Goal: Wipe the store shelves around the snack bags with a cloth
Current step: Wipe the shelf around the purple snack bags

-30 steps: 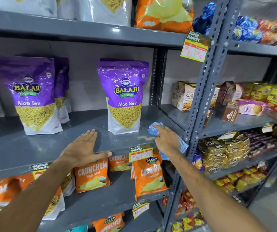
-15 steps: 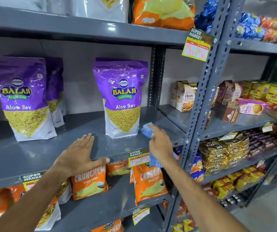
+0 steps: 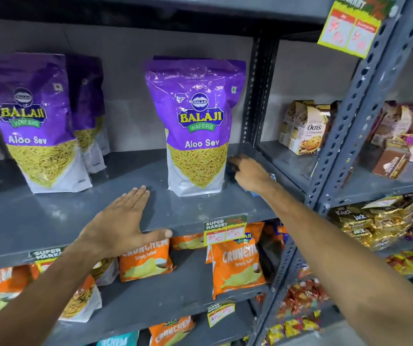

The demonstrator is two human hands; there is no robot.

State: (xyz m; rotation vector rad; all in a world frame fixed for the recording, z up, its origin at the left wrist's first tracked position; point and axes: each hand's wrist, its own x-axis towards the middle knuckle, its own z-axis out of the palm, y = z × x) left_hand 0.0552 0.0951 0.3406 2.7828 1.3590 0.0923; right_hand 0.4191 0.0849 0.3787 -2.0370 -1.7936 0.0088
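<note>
A grey metal shelf (image 3: 50,216) carries purple Aloo Sev snack bags: one upright in the middle (image 3: 198,126), another at the left (image 3: 33,121) with more behind it. My right hand (image 3: 250,174) reaches deep onto the shelf just right of the middle bag, pressing a blue cloth (image 3: 272,177) that is almost wholly hidden under the palm. My left hand (image 3: 120,223) lies flat on the shelf's front edge, fingers spread, thumb hooked over the lip, holding nothing.
A perforated steel upright (image 3: 350,121) stands right of my right arm. Orange Crunchem bags (image 3: 237,263) fill the shelf below. Oats biscuit boxes (image 3: 305,128) and gold packets (image 3: 372,226) occupy the neighbouring bay. Price tags (image 3: 225,232) hang on the shelf lips.
My right hand has pushed the cloth from the shelf's front edge back along the right side of the middle bag. The view has moved closer. The left hand stays flat.
</note>
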